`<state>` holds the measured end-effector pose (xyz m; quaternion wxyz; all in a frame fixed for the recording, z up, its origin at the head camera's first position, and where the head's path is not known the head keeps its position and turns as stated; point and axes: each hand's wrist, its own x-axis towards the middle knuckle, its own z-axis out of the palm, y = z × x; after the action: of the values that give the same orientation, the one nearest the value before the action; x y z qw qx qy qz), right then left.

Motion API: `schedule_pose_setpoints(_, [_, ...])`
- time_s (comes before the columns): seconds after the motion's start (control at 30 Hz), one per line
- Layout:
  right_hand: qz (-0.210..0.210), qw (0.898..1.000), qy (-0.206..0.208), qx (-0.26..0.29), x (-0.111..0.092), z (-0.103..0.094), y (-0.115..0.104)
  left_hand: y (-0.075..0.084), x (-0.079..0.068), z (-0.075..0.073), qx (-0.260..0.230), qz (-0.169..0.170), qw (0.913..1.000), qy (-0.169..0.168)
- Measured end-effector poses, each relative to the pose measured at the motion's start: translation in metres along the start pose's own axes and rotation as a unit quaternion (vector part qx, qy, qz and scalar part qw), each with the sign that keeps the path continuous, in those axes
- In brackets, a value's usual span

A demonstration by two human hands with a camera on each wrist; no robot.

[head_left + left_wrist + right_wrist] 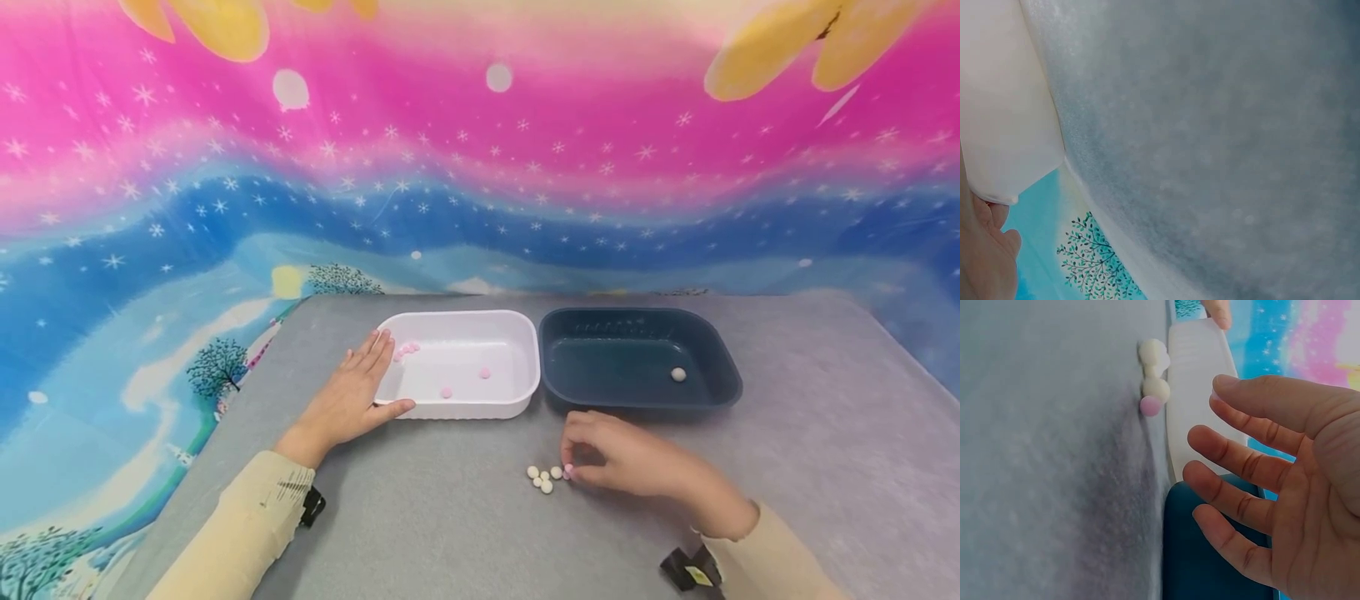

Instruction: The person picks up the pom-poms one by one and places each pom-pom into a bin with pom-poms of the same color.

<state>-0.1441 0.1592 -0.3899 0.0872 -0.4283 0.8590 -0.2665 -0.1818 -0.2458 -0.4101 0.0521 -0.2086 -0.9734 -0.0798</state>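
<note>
My left hand (348,398) lies along the left end of a white plastic basin (457,411), its fingers extended at the rim and its thumb at the front corner. The left wrist view shows only part of this hand (988,256) beside the basin's pale wall. Just in front of the dark basin, my right hand (626,454) pinches a small pink ball (570,469) between thumb and index finger; the fingertips mostly hide it. Another pink ball (1150,405) rests on the table against several cream balls (546,487).
Several pink balls (447,392) lie inside the white basin. To its right stands a dark teal basin (600,400) with one cream ball (678,375) in it. Both basins sit toward the back of the grey table (420,517), before a colourful printed backdrop (480,183).
</note>
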Motion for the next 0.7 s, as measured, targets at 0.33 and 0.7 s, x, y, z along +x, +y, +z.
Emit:
schedule_pose_setpoints(0.33, [0.002,1.000,-0.001,0.002,0.0051,0.0001,-0.0006,-0.0006,0.0000,0.0006,0.002,0.005,0.9999,0.009])
schedule_pose_setpoints(0.7, [0.010,1.000,-0.015,0.004,0.0100,-0.0022,-0.0063,-0.0002,-0.0006,0.0009,-0.001,0.003,1.0000,0.006])
